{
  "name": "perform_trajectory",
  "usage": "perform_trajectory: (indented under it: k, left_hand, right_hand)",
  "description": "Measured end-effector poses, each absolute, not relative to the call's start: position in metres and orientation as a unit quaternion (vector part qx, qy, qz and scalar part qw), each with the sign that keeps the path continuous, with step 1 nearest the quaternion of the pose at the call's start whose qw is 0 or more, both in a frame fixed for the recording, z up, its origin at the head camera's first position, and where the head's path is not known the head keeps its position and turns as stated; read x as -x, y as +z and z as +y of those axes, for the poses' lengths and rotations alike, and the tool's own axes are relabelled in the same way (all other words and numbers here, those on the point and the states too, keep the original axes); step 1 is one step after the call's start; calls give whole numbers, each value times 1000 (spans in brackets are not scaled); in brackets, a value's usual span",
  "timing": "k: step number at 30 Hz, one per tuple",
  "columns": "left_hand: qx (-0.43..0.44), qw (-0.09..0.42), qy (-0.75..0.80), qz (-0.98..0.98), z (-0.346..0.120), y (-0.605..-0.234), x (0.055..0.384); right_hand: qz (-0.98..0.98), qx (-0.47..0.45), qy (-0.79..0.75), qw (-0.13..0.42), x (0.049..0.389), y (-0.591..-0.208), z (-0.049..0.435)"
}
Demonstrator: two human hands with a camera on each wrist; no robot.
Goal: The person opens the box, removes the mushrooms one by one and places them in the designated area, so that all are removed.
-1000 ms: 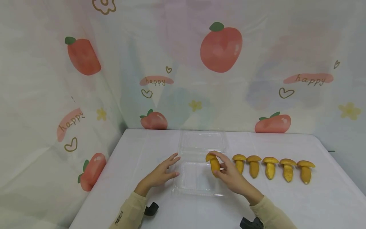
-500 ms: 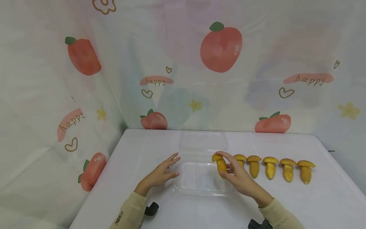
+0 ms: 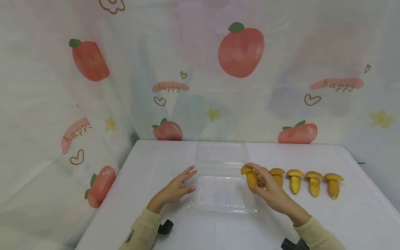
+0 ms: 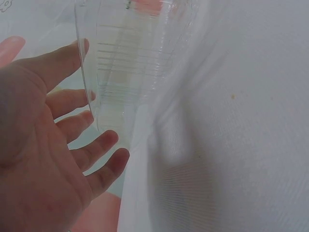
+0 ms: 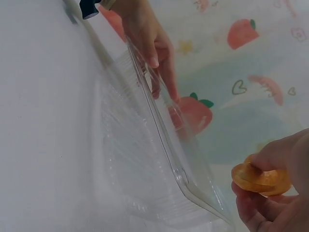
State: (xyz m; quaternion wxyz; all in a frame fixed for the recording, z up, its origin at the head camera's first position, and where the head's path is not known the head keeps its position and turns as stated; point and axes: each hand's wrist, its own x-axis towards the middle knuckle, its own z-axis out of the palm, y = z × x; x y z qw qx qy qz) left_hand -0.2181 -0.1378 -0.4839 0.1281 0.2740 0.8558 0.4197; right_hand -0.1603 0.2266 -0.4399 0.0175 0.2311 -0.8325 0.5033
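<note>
My right hand [image 3: 272,194] pinches a yellow mushroom [image 3: 251,177] between thumb and fingers, over the right edge of a clear plastic clamshell box [image 3: 218,210]. The right wrist view shows the mushroom [image 5: 260,182] end-on in the grip. On the box's left side is my left hand [image 3: 173,189], fingers spread and holding nothing. From the left wrist, its fingertips line up along the box wall [image 4: 89,72]. The box lies unfolded, its lid [image 3: 222,152] flat toward the wall.
Several more yellow mushrooms [image 3: 294,182] lie in a row to the right, the nearest partly hidden by my right hand. A printed fabric wall [image 3: 193,52] stands behind the white table [image 3: 203,232] and along its left side.
My right hand has moved right with the mushroom, from over the box's middle to its right edge, covering part of the row. The left hand stays where it was.
</note>
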Motion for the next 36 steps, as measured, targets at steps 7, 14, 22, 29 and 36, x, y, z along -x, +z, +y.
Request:
perform_trajectory:
  k: [7, 14, 22, 29, 36]
  left_hand:
    - [-280, 126, 416, 856, -139, -484, 219]
    - [-278, 125, 414, 857, -140, -483, 218]
    - [-284, 128, 420, 853, -140, -484, 220]
    - [-288, 123, 420, 852, -138, -484, 221]
    - [-286, 121, 416, 855, -139, -486, 220]
  right_hand:
    - [-859, -218, 461, 40, 158, -438, 239]
    - [-852, -228, 467, 63, 159, -441, 248]
    - [-853, -212, 474, 62, 156, -446, 268]
    - [-874, -184, 444, 78, 155, -447, 288]
    - [-881, -165, 436, 79, 151, -451, 305]
